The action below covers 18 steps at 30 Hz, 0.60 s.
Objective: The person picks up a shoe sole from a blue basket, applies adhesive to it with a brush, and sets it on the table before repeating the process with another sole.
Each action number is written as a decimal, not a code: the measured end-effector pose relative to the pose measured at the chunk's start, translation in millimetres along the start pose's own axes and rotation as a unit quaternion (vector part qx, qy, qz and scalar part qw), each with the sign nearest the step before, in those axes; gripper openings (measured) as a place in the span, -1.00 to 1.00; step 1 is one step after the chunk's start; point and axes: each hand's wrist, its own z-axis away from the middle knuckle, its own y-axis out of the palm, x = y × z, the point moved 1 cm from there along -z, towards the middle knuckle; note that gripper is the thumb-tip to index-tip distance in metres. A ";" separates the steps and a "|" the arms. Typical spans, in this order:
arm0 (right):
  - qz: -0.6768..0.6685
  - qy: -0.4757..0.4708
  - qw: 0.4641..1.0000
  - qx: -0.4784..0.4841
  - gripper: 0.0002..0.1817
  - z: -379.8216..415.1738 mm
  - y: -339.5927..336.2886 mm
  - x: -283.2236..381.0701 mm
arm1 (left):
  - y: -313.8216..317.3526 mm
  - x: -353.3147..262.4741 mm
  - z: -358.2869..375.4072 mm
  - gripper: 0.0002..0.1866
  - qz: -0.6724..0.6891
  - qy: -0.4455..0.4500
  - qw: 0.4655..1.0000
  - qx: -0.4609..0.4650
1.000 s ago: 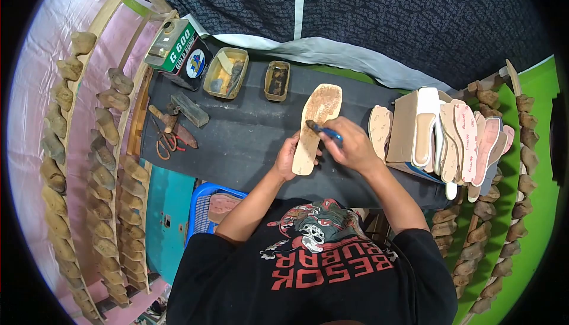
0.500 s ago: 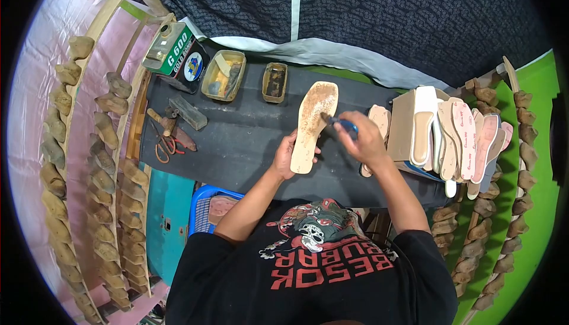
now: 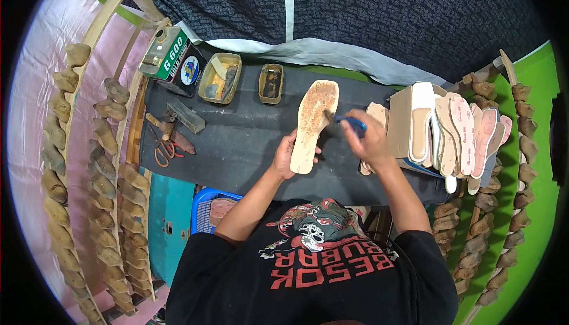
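My left hand (image 3: 287, 158) is closed around the narrow heel end of a pale insole (image 3: 309, 138), thumb on the near face and fingertips showing past the right edge. The insole stands tilted over the table with its wide end away from me. Brown, rough-looking smears cover much of its upper and middle face. A small brush with a blue handle (image 3: 353, 126) is gripped in my right hand (image 3: 370, 143). Its dark bristle end meets or nearly meets the insole's right edge; whether it touches is hard to tell.
On the dark table (image 3: 249, 147) are a glue can (image 3: 173, 63), two trays (image 3: 220, 78) (image 3: 271, 83), a grey block (image 3: 186, 116), a hammer (image 3: 168, 128) and orange-handled scissors (image 3: 166, 150). Many insoles (image 3: 459, 135) stand by a cardboard box (image 3: 401, 123) at right. Racks of shoe lasts (image 3: 54, 188) flank both sides.
My right hand and the brush have shifted slightly right, toward the insole's edge. The whitish shine on the insole's wide part has faded to brown. My left hand keeps its hold.
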 end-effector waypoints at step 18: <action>-0.036 -0.030 0.995 0.086 -0.79 21.5 19.8 25.6 | 3.2 -2.1 3.3 -0.46 0.010 0.004 0.999 -0.031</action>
